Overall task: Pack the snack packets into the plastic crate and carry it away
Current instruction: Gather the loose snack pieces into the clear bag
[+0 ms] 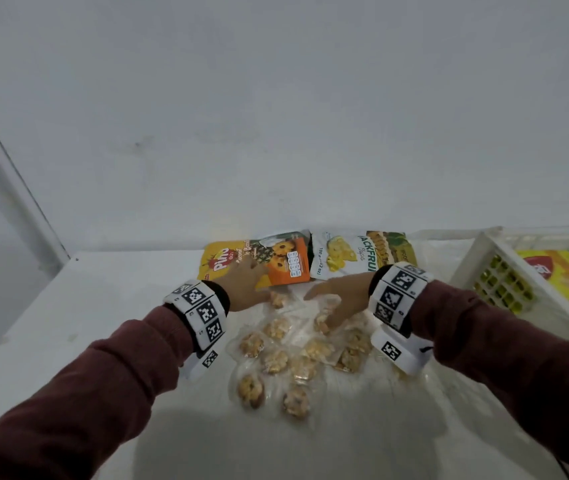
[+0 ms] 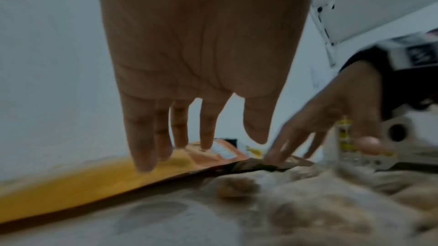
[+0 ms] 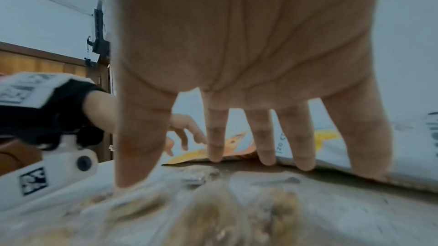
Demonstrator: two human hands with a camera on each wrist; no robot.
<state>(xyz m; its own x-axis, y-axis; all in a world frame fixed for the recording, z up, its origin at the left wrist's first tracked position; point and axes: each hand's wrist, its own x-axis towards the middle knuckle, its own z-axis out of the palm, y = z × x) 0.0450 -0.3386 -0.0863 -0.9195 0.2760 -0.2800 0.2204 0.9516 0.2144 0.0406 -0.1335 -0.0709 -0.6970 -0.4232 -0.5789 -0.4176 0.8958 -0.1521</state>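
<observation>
Reaching across the white surface [image 1: 103, 306], the person has both hands down among the snacks. Their left hand [image 1: 246, 287] lies on the orange-yellow pineapple packet [image 1: 276, 263], fingers straight and slightly spread, tips touching the packet but not curled round it. Their right hand [image 1: 340, 299] is spread too, fingertips down at the near edges of the orange packet and the white jackfruit packet [image 1: 348, 254], thumb among the clear cookie pouches [image 1: 296, 355]; it grips nothing that I can see. Both big packets lie flat against the far wall, side by side, while the cookie pouches are scattered loosely nearer the person. The plastic crate [image 1: 483, 268] stands at the right edge of the surface, with yellow packets [image 1: 567, 268] already inside.

The risk, I'd say, is the slippery film: flat fingers may just slide the packets into the wall rather than lift them. Scooping many loose pouches at once could spill some off the surface, and a carelessly loaded crate may shed packets when carried.
</observation>
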